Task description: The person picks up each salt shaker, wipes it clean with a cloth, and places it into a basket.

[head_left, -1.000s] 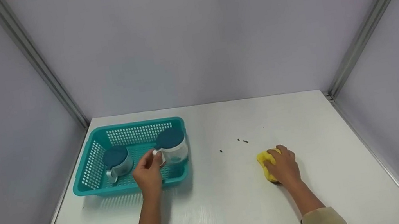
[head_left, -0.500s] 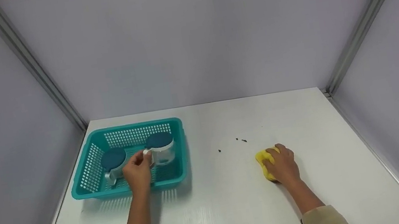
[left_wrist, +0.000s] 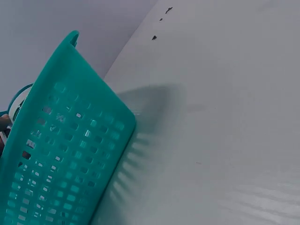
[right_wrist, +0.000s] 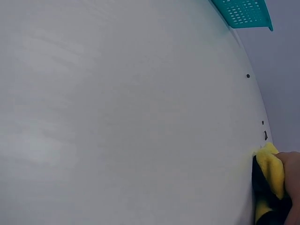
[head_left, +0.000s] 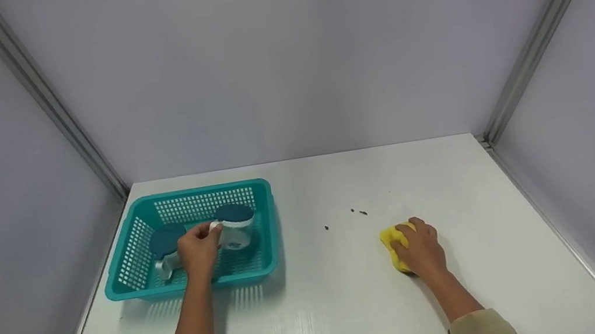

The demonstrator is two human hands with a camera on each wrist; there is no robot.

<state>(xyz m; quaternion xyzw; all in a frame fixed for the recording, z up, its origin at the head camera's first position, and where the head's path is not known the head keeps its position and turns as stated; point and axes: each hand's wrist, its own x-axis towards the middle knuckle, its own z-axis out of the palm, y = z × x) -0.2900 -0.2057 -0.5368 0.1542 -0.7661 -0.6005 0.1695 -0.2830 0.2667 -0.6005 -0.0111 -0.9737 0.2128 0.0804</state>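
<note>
While the left hand [head_left: 199, 251] is pinching the handle of the clear jar [head_left: 236, 232] inside the teal basket [head_left: 134, 256], the right hand [head_left: 420, 249] is pressing down on the yellow sponge [head_left: 392, 238], its grip curled over the top. The jar is standing just beside a second, lidded jar [head_left: 166, 244], and the likeliest slip is the two knocking together or the held one tipping against the basket wall, since the grip is taking only the handle. The sponge is lying near the dark crumbs [head_left: 362, 212] on the white surface [head_left: 341, 302], and a careless pass is likely to scatter them rather than gather them. Counting: two jars with dark teal lids, one basket, one sponge, and about three crumbs, though they are too small to be sure.
</note>
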